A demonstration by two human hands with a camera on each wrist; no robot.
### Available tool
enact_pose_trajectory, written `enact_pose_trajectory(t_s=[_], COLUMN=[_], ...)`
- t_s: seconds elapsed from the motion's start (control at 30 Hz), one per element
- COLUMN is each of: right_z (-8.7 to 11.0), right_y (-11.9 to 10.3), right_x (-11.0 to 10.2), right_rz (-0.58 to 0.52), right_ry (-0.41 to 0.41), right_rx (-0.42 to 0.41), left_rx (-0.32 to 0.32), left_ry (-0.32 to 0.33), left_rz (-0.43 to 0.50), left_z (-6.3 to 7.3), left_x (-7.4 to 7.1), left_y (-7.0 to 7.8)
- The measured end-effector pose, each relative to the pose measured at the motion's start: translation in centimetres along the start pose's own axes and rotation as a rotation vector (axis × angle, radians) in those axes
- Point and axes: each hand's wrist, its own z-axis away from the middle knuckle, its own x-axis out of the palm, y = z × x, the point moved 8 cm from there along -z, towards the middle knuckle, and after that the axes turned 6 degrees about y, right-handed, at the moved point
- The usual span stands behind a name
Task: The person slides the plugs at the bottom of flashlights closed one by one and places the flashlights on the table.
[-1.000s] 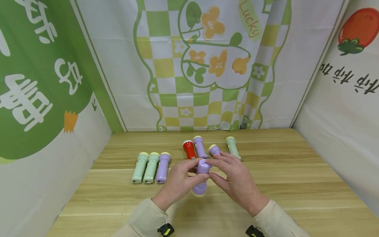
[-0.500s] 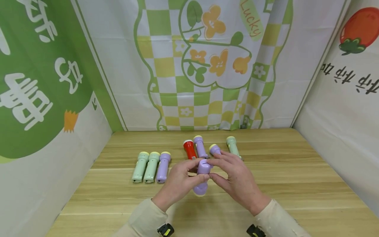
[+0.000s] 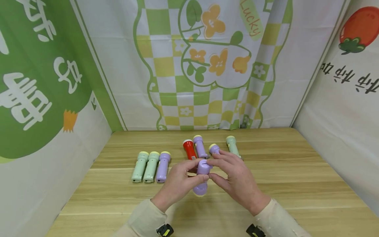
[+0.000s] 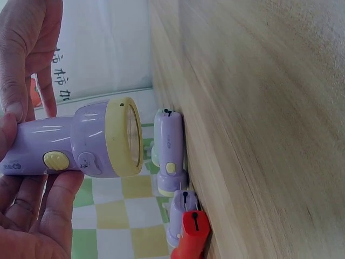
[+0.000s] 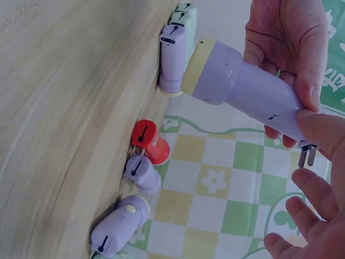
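A purple flashlight [image 3: 203,168] with a yellow lens rim is held above the table, its head pointing down. My left hand [image 3: 177,179] grips its body between thumb and fingers. My right hand [image 3: 238,179] is at the tail end, its thumb against the casing and its index finger by two metal plug prongs [image 5: 307,156] that stick out there. In the left wrist view, a yellow slide switch [image 4: 55,160] shows on the flashlight's side.
Two green flashlights [image 3: 138,168] and a purple one [image 3: 163,168] lie in a row at the left. Behind my hands lie a red flashlight [image 3: 189,149], two purple ones [image 3: 200,147] and a green one [image 3: 232,145]. A printed curtain [image 3: 204,108] hangs past the wooden table [image 3: 281,171].
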Motion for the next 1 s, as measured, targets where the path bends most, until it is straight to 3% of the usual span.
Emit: enact_pose_trajectory(t_s=[1.0], right_z=[-0.31], right_y=[-0.29], right_x=[-0.03], right_rz=[-0.05], right_ry=[-0.049], right_rx=[0.016], left_rx=[0.022], left_ry=[-0.02], left_rz=[0.03], left_z=[0.22], left_x=[-0.02], left_y=[0.1])
